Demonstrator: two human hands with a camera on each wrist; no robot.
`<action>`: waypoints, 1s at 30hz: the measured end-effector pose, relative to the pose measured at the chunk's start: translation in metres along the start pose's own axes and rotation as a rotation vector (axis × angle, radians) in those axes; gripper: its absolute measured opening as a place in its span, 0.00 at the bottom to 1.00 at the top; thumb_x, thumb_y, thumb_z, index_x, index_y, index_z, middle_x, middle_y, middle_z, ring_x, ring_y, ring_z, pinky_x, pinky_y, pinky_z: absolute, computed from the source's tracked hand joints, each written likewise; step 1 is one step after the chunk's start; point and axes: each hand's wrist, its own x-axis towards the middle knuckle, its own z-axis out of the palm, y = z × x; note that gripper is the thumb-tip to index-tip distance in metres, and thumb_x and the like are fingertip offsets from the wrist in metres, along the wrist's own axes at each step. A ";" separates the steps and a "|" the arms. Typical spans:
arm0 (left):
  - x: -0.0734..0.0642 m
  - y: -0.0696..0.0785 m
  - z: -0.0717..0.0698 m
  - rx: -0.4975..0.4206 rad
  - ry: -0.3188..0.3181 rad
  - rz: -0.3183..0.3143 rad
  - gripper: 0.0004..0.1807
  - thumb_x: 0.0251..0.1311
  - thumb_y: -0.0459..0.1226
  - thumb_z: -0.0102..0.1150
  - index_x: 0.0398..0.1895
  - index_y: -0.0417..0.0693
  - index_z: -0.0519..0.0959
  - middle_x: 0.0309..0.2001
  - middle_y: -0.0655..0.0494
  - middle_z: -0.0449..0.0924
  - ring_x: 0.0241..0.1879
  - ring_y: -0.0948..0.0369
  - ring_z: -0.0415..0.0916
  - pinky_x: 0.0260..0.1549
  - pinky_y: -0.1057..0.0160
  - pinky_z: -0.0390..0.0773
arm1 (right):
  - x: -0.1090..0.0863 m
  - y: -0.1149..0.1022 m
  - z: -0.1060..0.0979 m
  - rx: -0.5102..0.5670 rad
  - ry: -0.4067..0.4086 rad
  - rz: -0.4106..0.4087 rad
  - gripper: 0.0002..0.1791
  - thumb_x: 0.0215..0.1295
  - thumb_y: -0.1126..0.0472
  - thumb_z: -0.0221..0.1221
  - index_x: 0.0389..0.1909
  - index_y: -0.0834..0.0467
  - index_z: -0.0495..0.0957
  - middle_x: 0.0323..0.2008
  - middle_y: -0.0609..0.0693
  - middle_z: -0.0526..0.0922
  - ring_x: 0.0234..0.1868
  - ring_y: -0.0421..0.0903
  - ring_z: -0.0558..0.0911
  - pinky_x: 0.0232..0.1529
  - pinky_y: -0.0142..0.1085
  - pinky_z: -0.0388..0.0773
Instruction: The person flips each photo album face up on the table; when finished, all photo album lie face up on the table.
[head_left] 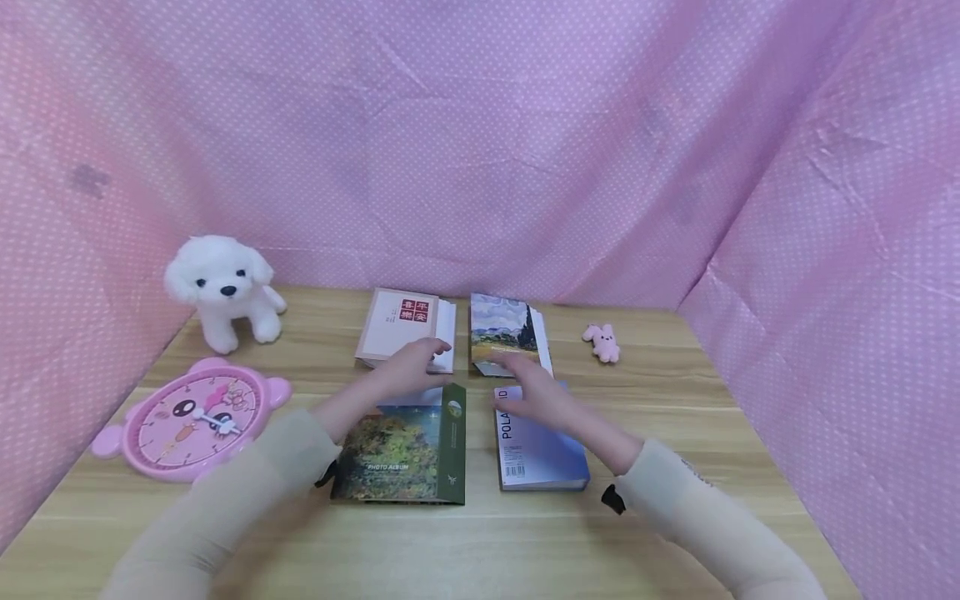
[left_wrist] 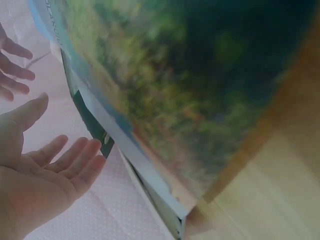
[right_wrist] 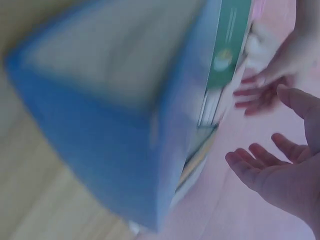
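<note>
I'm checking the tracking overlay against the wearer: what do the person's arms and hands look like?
The left hand and right hand are without gloves. The left sleeve and right sleeve are long, pale beige. Small dark markings run near the right cuff. A small black piece shows beneath it; I can't tell what it is.

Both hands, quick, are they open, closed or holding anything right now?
Left hand: open, fingers relaxed, holding nothing.
Right hand: open, fingers relaxed, holding nothing.
</note>
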 end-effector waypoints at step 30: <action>-0.047 -0.021 0.013 0.106 -0.015 -0.017 0.45 0.44 0.57 0.69 0.62 0.40 0.70 0.62 0.39 0.68 0.61 0.42 0.65 0.61 0.41 0.64 | -0.043 -0.050 0.075 0.037 -0.251 0.140 0.52 0.51 0.42 0.67 0.72 0.56 0.53 0.71 0.56 0.55 0.68 0.51 0.62 0.65 0.43 0.66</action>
